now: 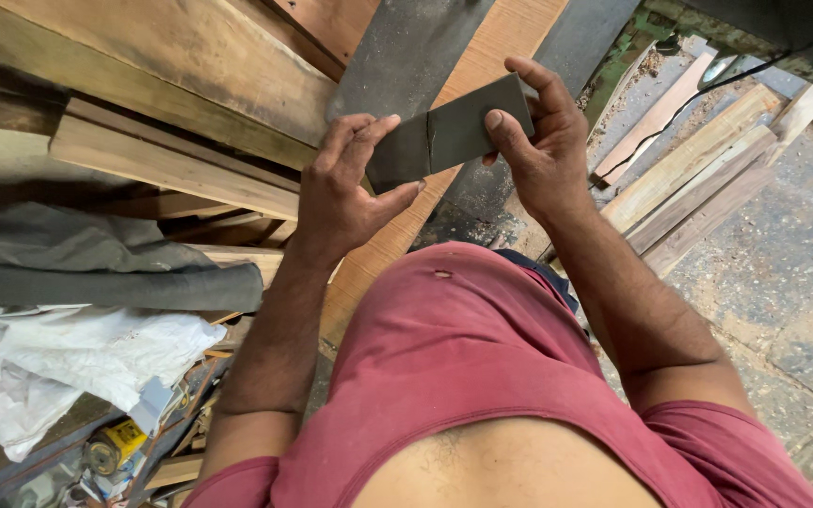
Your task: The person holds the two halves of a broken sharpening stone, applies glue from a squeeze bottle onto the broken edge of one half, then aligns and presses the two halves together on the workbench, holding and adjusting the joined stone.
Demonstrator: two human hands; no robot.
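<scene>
We see a matt, dark, cracked sheet (449, 132) above rough wooden planks (171, 165) and crumpled white cloth (68, 362).

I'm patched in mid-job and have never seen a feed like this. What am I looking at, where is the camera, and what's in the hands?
There is no machine here: a person works with bare hands, and the single camera sits on that person's head, looking down past a red shirt. The left hand and the right hand together hold a dark grey sheet, thin and rectangular, with a crease or crack across its middle. Each hand grips one end, thumbs on the face toward the camera. Beneath lie long wooden planks and dark boards. At the left are a grey cloth and a white sack. At the right, timber strips rest on a stone floor dusted with sawdust.
</scene>
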